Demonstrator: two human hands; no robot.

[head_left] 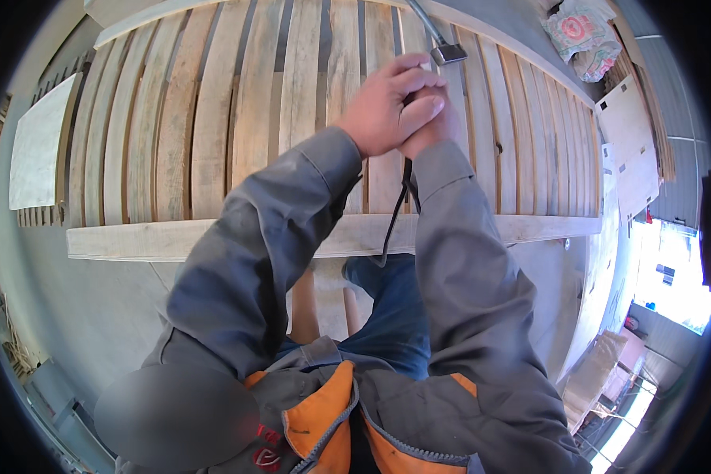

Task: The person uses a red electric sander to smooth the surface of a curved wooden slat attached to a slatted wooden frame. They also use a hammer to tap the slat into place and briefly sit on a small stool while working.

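Note:
My left hand [383, 107] and my right hand [437, 126] are pressed together above a slatted wooden frame [292, 118]. The left fingers and thumb curl over the right hand, whose own fingers are mostly hidden. Whether anything small lies between them cannot be made out. Just beyond the fingertips is a tool with a grey metal bar and a dark block-shaped head [449, 54], apart from the hands as far as I can tell. A black cord [393, 221] runs down from under my right wrist and over the frame's near rail [150, 241].
Narrow gaps separate the slats. A pale board [43, 146] lies on slatted wood at the left. White panels [628, 146] and printed sacks [583, 35] are on the right. My legs in blue trousers [391, 316] are close to the near rail.

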